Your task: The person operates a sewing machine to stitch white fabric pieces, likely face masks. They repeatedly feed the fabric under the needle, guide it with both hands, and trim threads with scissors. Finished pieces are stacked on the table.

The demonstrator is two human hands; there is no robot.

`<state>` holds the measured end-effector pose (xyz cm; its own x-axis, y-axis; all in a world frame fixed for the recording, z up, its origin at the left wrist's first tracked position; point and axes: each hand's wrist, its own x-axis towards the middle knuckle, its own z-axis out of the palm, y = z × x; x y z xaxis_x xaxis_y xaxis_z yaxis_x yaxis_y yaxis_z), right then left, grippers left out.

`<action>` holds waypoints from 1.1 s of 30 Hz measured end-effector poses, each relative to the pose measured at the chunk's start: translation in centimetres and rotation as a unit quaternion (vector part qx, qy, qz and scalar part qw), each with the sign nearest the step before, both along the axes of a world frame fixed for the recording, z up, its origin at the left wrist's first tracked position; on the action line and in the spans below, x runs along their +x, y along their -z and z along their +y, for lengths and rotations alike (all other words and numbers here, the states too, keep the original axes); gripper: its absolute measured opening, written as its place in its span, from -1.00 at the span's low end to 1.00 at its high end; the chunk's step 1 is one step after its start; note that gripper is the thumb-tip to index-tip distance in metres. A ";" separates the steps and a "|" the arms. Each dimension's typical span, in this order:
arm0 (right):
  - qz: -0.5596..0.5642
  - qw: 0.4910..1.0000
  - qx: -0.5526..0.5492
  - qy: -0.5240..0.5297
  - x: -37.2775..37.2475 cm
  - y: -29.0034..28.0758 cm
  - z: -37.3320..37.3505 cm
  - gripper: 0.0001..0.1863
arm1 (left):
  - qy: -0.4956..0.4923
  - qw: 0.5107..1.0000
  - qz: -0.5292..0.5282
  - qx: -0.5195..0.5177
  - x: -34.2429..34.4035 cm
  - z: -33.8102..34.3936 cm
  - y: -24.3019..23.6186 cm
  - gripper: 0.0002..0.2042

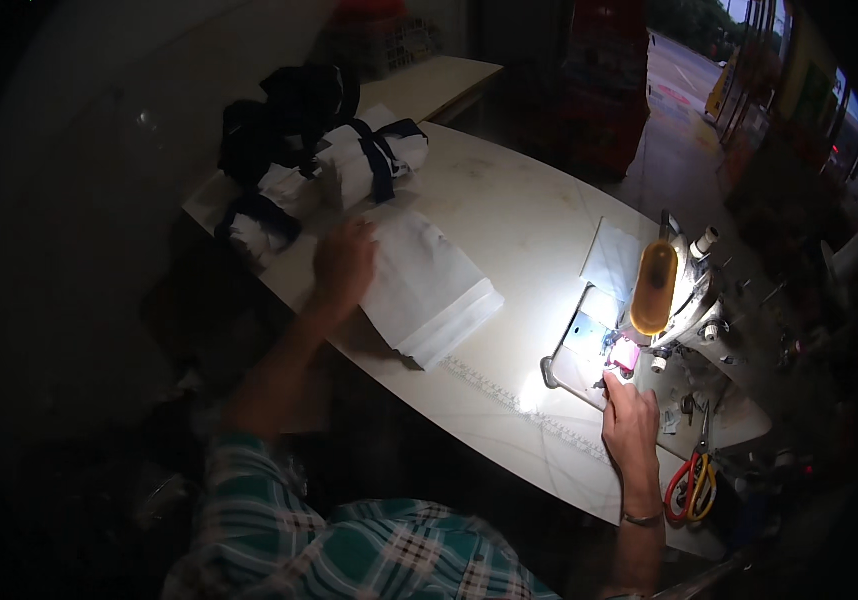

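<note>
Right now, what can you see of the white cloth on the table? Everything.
The white cloth lies mostly flat on the pale table, slanting from upper left to lower right. It looks like plain woven fabric, roughly rectangular, with a band of layered or folded edges at its lower-right end. The left hand is at its upper-left edge, blurred; whether it grips cannot be told. Its lowest corner sits by the ruler strip.
</note>
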<state>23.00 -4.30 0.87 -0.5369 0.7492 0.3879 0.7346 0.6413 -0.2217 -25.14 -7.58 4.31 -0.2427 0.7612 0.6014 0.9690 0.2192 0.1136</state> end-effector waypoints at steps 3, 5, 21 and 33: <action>-0.001 1.000 0.005 0.002 -0.2 -0.3 0.0 -0.59 | 0.050 0.989 -0.137 -0.007 -4.3 -0.5 1.0 -0.86; -0.007 1.000 -0.007 0.007 -0.2 -0.5 -0.1 -0.59 | 0.069 0.995 -0.078 -0.002 -3.8 -0.1 0.4 -0.88; 0.019 1.000 -0.013 -0.003 -0.3 -0.8 -0.2 -0.61 | 0.097 0.967 -0.096 -0.217 6.3 0.8 -4.9 -0.68; 0.049 0.999 -0.018 -0.008 0.1 -0.3 -0.2 -0.64 | 0.219 0.712 -0.563 -0.359 19.6 -1.0 -5.5 -0.73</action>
